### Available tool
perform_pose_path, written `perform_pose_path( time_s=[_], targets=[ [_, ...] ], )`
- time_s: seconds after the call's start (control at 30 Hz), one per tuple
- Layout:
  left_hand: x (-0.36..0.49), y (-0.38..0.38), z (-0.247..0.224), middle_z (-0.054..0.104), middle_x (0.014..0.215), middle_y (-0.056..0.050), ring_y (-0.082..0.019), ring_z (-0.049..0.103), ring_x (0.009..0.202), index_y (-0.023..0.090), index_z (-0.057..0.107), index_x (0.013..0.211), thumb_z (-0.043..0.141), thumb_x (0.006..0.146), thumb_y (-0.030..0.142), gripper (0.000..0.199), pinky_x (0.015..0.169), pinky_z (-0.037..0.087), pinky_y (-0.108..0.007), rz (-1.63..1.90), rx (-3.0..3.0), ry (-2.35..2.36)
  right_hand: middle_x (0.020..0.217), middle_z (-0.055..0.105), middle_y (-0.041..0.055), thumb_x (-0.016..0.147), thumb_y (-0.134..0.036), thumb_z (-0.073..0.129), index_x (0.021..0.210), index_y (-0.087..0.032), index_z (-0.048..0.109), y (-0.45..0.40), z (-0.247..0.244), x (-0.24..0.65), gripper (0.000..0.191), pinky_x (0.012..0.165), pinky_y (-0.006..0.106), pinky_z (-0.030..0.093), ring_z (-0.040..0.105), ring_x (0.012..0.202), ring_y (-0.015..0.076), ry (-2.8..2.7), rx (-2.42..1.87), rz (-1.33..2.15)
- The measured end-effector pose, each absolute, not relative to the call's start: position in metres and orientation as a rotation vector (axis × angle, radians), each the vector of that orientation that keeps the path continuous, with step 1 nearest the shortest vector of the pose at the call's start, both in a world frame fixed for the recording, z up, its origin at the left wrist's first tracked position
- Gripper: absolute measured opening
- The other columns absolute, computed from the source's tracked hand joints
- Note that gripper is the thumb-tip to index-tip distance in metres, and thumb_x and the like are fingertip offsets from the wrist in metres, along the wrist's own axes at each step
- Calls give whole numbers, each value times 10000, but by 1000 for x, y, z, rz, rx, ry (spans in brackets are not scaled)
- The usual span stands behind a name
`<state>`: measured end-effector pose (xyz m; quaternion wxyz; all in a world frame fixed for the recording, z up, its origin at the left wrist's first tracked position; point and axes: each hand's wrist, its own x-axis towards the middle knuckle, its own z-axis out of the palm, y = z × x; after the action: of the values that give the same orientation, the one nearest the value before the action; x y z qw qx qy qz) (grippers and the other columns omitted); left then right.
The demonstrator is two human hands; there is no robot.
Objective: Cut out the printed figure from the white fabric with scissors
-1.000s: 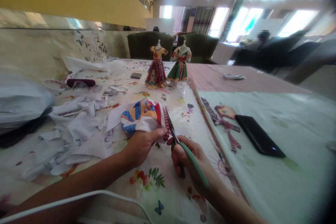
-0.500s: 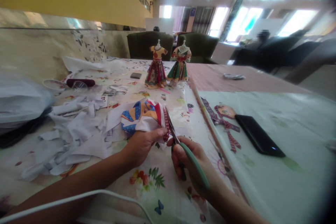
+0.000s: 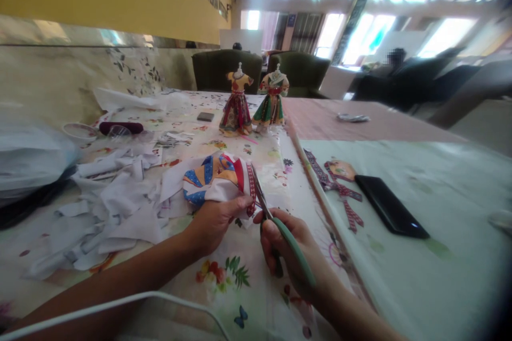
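Note:
Pinched under my left thumb, a piece of printed fabric (image 3: 216, 176) shows blue, orange, white and red, with a red patterned border along its right edge. My left hand (image 3: 214, 221) is closed on its near lower edge; the fingers beneath are hidden. In my right hand (image 3: 290, 245) are scissors (image 3: 286, 232) with green handles. Their blades point up and away from me, lying along the patterned border. Whether the blades are parted or together is hard to make out. White scraps (image 3: 124, 213) lie to the left of the fabric.
Two small dressed figures (image 3: 235, 104) stand farther back on the flowered tablecloth. A black phone (image 3: 390, 205) and patterned fabric strips (image 3: 334, 181) lie at right. At left are a plastic bag (image 3: 32, 154) and a dark case (image 3: 120, 128). A white cable (image 3: 152, 294) crosses in front.
The whole view has shifted slightly, with things sitting a little farther left. Both hands keep their hold on the fabric and the scissors; the blades stay along the border.

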<state>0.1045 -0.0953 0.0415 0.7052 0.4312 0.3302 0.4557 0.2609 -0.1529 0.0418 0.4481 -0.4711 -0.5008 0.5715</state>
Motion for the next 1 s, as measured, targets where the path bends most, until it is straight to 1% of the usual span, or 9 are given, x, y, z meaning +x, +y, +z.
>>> perform_pose_path(
  time_s=[0.1, 0.2, 0.27, 0.4, 0.5, 0.6, 0.73, 0.87, 1.0],
  targets=[
    [105, -95, 42, 722, 798, -36, -157, 641, 747, 137, 735, 809, 742, 791, 272, 136, 780, 516, -285, 1011, 922, 766, 494, 453, -86, 818, -651, 623, 857, -178, 564, -152, 40, 261, 478, 387, 206, 344, 412, 379, 84, -1251, -1195, 1407],
    [105, -93, 43, 698, 730, -34, -148, 619, 691, 123, 718, 751, 761, 719, 241, 129, 712, 505, -270, 1020, 826, 786, 539, 438, -91, 775, -651, 655, 942, -169, 579, -151, 41, 261, 515, 406, 228, 354, 410, 410, 96, -1285, -1233, 1429],
    [104, -90, 45, 684, 698, -36, -147, 612, 675, 116, 704, 723, 765, 680, 216, 125, 689, 504, -269, 1039, 750, 780, 591, 443, -81, 747, -629, 694, 996, -163, 587, -149, 44, 264, 539, 454, 238, 352, 416, 480, 107, -1332, -1241, 1424],
    [101, -80, 49, 640, 643, -10, -108, 580, 616, 114, 668, 680, 759, 661, 126, 94, 645, 490, -235, 1126, 574, 748, 684, 474, -50, 740, -550, 748, 998, -171, 612, -143, 53, 274, 478, 597, 267, 363, 455, 644, 145, -1514, -1268, 1325],
    [96, -71, 51, 591, 607, 11, -81, 543, 590, 108, 646, 651, 727, 669, 64, 94, 668, 501, -226, 1158, 504, 697, 731, 556, -15, 772, -563, 711, 1073, -189, 632, -136, 56, 285, 487, 650, 304, 386, 528, 702, 197, -1646, -1471, 1152],
    [92, -65, 50, 568, 590, 20, -80, 524, 581, 113, 636, 638, 709, 679, 48, 106, 673, 512, -231, 1195, 530, 667, 812, 648, 39, 802, -547, 694, 1211, -220, 621, -129, 53, 291, 529, 692, 345, 400, 607, 787, 274, -1780, -1856, 788],
    [91, -63, 47, 592, 582, 8, -98, 551, 588, 115, 654, 645, 696, 690, 45, 93, 661, 523, -237, 1211, 554, 740, 1037, 689, 141, 871, -377, 636, 1290, -197, 610, -124, 42, 294, 457, 763, 374, 421, 657, 965, 345, -2008, -2143, 332],
    [94, -64, 44, 649, 625, -13, -102, 592, 596, 108, 676, 664, 700, 689, 29, 86, 656, 537, -230, 1183, 573, 798, 1095, 676, 191, 855, -215, 561, 1240, -161, 650, -123, 36, 294, 400, 839, 407, 432, 635, 1065, 373, -2176, -2119, 202],
    [98, -64, 42, 680, 626, -10, -110, 630, 589, 131, 677, 673, 710, 687, 9, 127, 626, 546, -212, 1164, 595, 895, 1145, 668, 199, 857, -241, 574, 1217, -168, 673, -125, 41, 295, 381, 872, 426, 441, 621, 1084, 365, -2192, -2089, 200]
  ],
)
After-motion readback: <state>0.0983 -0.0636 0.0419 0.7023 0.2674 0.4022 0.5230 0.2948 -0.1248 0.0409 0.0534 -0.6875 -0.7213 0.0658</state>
